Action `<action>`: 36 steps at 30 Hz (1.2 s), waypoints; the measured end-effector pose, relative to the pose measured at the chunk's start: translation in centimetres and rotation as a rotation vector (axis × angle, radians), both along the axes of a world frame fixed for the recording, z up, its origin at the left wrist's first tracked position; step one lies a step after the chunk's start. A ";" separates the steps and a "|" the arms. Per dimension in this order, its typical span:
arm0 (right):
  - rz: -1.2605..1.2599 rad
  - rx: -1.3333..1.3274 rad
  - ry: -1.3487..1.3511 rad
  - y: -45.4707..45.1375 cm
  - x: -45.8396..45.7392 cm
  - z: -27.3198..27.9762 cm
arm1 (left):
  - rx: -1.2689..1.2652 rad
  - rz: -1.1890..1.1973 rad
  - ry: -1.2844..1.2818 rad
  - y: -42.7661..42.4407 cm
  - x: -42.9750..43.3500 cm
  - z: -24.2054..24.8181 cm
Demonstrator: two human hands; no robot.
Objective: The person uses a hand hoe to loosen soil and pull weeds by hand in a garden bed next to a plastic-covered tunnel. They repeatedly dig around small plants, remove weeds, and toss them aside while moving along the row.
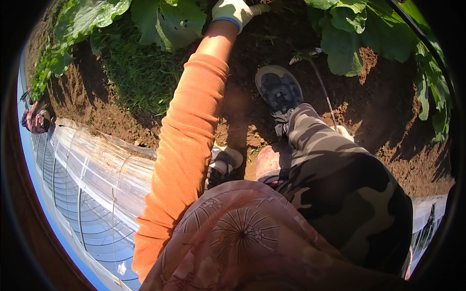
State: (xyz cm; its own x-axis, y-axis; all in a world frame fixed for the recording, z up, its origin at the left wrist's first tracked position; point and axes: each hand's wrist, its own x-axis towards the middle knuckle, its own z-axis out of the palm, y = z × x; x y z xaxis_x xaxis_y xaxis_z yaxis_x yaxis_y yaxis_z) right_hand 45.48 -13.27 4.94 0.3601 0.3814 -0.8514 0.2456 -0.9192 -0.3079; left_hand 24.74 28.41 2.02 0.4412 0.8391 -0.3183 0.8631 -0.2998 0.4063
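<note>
My left hand (pixel 233 12), in a pale work glove with a blue cuff, reaches to the soil at the top edge, beside broad green leaves (pixel 169 25). Its fingertips are cut off by the frame, so whether they grip anything cannot be seen. Beyond my camouflage knee (pixel 349 185) a bit of my right hand (pixel 344 133) shows, also in a pale glove, at the end of a thin tool handle (pixel 322 85). Most of that hand is hidden. At the handle's far end, a narrow pale blade (pixel 315 51) lies near the ground, partly covered by weeds.
Leafy crop plants (pixel 349 43) stand at upper right, and low weeds (pixel 142 80) grow at upper left. Behind on the left runs a plastic-film greenhouse (pixel 98 174). Another person (pixel 36 118) is low at the far left. My shoe (pixel 279 87) rests on bare soil (pixel 240 98).
</note>
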 end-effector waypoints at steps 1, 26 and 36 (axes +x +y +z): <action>0.024 -0.003 -0.003 0.1 0.0 -0.2 | 0.090 -0.074 0.039 -0.1 0.6 -0.5; 0.092 0.002 0.050 0.9 0.3 -0.9 | 0.147 0.146 -0.076 -4.4 -1.6 -4.0; 0.083 -0.031 0.006 1.0 0.2 -0.7 | -0.397 0.443 -0.732 -8.6 -9.3 1.7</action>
State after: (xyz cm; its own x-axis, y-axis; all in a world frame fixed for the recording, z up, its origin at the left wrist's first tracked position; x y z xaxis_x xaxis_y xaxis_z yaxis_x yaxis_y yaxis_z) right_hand 45.67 -12.27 4.29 0.3232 0.3826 -0.8655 0.3192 -0.9051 -0.2809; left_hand 15.41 19.80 3.71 0.3112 0.8680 -0.3869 0.3552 0.2714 0.8945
